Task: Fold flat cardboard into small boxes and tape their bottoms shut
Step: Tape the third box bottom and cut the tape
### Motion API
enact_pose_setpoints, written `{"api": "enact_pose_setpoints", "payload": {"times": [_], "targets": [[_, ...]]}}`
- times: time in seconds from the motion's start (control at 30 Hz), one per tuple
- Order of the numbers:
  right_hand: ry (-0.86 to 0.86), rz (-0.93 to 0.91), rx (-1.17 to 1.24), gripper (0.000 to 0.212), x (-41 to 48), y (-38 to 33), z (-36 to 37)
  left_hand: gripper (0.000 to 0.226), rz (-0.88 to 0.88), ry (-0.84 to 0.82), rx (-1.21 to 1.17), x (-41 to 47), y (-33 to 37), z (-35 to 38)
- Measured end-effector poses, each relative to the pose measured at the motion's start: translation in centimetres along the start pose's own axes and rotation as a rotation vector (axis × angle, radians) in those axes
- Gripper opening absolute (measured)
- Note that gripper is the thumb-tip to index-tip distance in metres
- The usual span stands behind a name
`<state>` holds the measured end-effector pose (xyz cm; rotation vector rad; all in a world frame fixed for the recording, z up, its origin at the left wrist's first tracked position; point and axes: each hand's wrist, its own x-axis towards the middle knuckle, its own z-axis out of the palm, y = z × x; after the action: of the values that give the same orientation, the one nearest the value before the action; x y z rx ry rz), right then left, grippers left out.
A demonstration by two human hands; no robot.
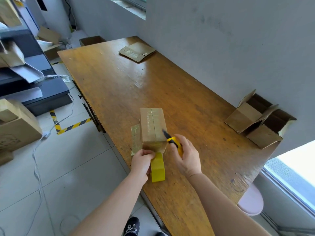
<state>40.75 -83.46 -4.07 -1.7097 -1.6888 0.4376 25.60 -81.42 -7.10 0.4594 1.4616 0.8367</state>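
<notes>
On the table (pixel 119 86) stand one small box (pixel 151 126) at the near edge, two folded boxes (pixel 243 116) by the wall and one stack of flat cardboard (pixel 137 51) at the far end. The left hand (pixel 142 160), reaching forward, curls round one yellow tape roll (pixel 158 169) at the small box's near end. The right hand (pixel 187 157) grips one knife (pixel 173 142), its blade pointing at that box's near corner

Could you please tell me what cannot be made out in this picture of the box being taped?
Head view only:
- Knife tip: motion-blurred, so contact with the box is unclear; the right hand covers the handle.
- Tape roll: the left hand hides where its strip meets the box.
- Box underside: faces the table.
- Open boxes by the wall: interiors too dark.
</notes>
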Motion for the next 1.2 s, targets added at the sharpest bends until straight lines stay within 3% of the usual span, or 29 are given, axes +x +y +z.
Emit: {"api": "enact_pose_setpoints", "payload": {"times": [0.17, 0.27, 0.37, 0.77, 1.2], "targets": [[-0.247, -0.19, -0.097, 0.028, 1.0, -1.9, -0.7, 0.012, -0.001, 0.003, -0.046, -0.1, 0.2, -0.1], [-0.5, -0.132, -0.246, 0.03, 2.3, -2.2, -1.3, 0.012, -0.005, 0.013, -0.048, -0.1, 0.3, 0.0], [-0.602, -0.038, -0.359, 0.032, 3.4, -2.3, -1.7, 0.01, -0.008, 0.018, -0.041, -0.2, 0.3, -0.1], [-0.66, 0.002, -0.483, 0.036, 4.2, -3.1, -1.8, 0.007, 0.002, 0.035, -0.022, 0.2, 0.2, 0.1], [-0.743, 0.108, -0.673, 0.026, 6.0, -4.7, 0.0, 0.009, -0.042, 0.001, -0.003, 0.7, 0.9, 0.2]]}}
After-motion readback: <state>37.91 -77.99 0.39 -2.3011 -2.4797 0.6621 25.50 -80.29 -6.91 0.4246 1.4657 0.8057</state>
